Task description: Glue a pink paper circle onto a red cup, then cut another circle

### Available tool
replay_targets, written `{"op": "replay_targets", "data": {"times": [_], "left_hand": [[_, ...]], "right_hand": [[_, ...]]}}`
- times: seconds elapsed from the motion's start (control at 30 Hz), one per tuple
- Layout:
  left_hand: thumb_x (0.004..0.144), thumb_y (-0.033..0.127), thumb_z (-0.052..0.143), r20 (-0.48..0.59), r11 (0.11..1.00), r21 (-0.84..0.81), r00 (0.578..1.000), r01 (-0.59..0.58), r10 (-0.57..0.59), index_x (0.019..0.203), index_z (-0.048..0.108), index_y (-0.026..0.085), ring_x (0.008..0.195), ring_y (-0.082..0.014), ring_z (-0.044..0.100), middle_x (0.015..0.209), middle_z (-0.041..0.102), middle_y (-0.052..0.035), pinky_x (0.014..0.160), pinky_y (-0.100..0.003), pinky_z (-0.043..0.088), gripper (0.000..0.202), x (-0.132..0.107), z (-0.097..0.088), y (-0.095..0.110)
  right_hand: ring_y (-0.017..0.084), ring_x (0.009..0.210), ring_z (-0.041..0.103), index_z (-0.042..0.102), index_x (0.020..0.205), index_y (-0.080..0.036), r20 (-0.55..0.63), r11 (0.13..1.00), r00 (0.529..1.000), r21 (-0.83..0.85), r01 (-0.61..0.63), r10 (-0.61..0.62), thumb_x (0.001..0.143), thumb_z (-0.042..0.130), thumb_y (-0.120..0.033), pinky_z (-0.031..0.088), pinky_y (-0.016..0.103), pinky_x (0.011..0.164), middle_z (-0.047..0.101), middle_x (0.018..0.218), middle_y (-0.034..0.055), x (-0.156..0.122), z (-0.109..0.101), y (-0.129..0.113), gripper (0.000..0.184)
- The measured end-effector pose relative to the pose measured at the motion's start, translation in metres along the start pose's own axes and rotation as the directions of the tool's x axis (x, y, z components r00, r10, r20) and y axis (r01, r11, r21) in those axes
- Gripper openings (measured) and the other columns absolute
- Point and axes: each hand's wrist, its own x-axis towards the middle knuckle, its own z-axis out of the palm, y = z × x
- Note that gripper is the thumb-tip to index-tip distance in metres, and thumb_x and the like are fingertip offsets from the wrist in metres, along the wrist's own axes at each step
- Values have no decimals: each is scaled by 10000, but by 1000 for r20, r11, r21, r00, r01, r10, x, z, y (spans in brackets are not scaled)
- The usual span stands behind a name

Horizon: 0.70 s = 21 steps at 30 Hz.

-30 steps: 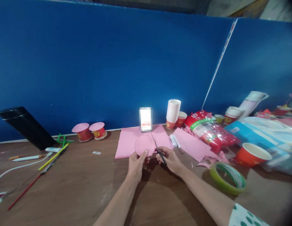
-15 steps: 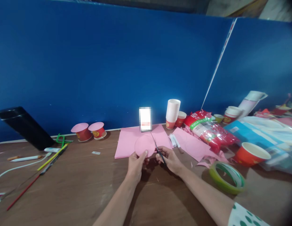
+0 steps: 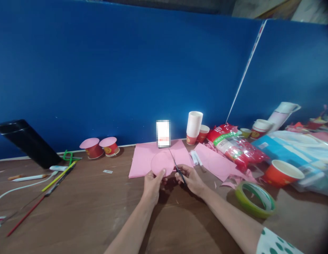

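Between the thumb and fingers of my left hand is a round pink paper disc, held by its lower edge. My right hand is closed on a pair of scissors with dark handles. The blades point up and away, along the disc's right edge; whether they touch the paper I cannot tell. Beneath and behind the disc lie pink paper sheets. A small bright upright panel, pixelated, stands at their back edge.
Two red cups with pink discs on top stand left, near a black cylinder and pens. To the right are stacked paper cups, pink offcuts, a red cup package, a tape roll and an orange cup.
Almost nothing differs. Both hands, the disc and the scissors keep nearly the same place.
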Motion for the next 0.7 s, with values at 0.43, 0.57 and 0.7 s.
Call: {"op": "replay_targets", "data": {"times": [0.43,0.57,0.7], "left_hand": [[573,343,692,-37,998,-47,998,-43,41,747,585,87,438,-82,505,524,582,-5,414,-182,408,327,0,2,1],[577,371,685,-14,998,23,998,-61,61,806,607,74,414,-82,487,535,587,-15,406,-195,401,383,1,0,0],[574,384,684,-14,997,40,998,-60,60,779,604,60,392,-85,474,492,559,-10,386,-200,386,392,0,0,0]], "right_hand": [[82,487,460,543,972,-153,-1,1000,1000,-29,-1,1,674,646,-321,375,205,466,507,576,-37,-1,0,-1,357],[79,496,457,546,948,-155,12,1000,1000,-28,8,-8,684,639,-305,378,205,477,513,586,-34,-1,1,1,316],[82,504,463,543,936,-150,13,999,1000,-39,8,-7,679,641,-309,384,205,476,516,597,-28,-2,1,0,318]]}}
